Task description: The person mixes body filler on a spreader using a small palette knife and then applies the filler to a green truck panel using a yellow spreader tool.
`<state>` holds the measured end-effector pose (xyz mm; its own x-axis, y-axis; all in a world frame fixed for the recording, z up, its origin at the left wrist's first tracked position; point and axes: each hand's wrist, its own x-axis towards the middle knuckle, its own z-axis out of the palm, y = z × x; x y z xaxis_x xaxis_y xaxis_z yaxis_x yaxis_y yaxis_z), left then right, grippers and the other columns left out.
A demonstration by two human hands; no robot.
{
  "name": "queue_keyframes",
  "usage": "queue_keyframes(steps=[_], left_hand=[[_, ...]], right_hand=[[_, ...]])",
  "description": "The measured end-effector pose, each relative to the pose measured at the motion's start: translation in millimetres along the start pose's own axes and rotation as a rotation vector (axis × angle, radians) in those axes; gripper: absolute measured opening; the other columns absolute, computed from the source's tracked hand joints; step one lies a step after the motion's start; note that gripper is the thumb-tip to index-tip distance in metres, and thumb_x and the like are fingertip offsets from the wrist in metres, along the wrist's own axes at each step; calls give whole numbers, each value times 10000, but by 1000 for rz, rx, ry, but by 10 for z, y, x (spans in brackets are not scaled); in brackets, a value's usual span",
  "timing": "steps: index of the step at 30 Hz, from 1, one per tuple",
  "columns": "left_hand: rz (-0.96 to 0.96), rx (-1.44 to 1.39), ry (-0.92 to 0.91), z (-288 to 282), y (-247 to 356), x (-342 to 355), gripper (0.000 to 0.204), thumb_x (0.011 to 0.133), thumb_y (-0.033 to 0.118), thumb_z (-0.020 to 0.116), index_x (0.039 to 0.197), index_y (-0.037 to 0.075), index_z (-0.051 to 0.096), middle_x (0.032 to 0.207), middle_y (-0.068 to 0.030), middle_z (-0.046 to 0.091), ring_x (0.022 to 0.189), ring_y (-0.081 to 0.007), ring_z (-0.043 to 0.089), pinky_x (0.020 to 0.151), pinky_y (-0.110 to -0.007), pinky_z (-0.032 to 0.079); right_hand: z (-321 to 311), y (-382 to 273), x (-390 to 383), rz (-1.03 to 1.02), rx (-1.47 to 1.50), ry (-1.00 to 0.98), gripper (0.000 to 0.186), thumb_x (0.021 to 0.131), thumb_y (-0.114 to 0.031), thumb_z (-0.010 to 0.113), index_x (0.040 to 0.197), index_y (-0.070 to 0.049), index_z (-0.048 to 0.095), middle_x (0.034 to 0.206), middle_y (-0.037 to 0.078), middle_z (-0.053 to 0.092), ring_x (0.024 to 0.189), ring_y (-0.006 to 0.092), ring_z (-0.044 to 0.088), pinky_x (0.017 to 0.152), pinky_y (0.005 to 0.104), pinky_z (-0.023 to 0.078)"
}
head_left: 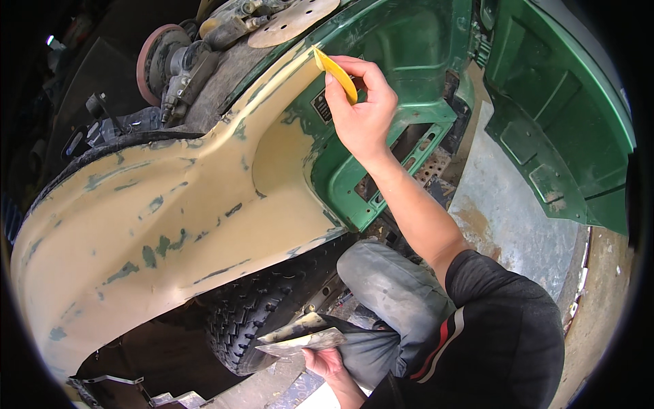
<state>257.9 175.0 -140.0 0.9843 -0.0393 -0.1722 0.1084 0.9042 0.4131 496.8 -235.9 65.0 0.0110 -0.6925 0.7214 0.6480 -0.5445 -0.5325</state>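
Note:
My right hand (368,112) is closed in a pinch around a bent yellow filler spreader (340,78). Its pale-smeared tip meets the upper edge of the vehicle fender (225,180), which is coated tan with dark green bare patches. Low in the view, my left hand (327,362) grips a flat mixing board (306,341) from below. Pale and dark smears mark this board, held in front of my knee and near the tyre. Most of the left fingers are hidden beneath it.
A green door (565,129) hangs at the right. Green body panels (409,48) join the fender beside a gap with rusty metal. A sander (170,68) and a perforated disc (293,24) lie at the top left. Under the fender sits a knobbly tyre (245,320).

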Motion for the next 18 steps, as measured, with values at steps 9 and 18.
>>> queue_keyframes(steps=[9,18], left_hand=[[12,-26,-35,-73,42,-13,464,931,135,622,1361,5,503,1369,-161,551,1277,-312,517,1101,-561,373],[3,-24,-79,-160,102,-26,467,932,128,618,1365,2,497,1364,-161,557,1269,-304,529,1098,-563,379]], right_hand=[[142,-84,-231,-105,-93,-19,162,830,33,676,990,18,651,1033,118,699,806,119,636,663,239,502],[316,-314,-449,-152,-99,-16,292,674,93,713,937,-4,632,1003,129,700,861,285,663,742,344,535]])
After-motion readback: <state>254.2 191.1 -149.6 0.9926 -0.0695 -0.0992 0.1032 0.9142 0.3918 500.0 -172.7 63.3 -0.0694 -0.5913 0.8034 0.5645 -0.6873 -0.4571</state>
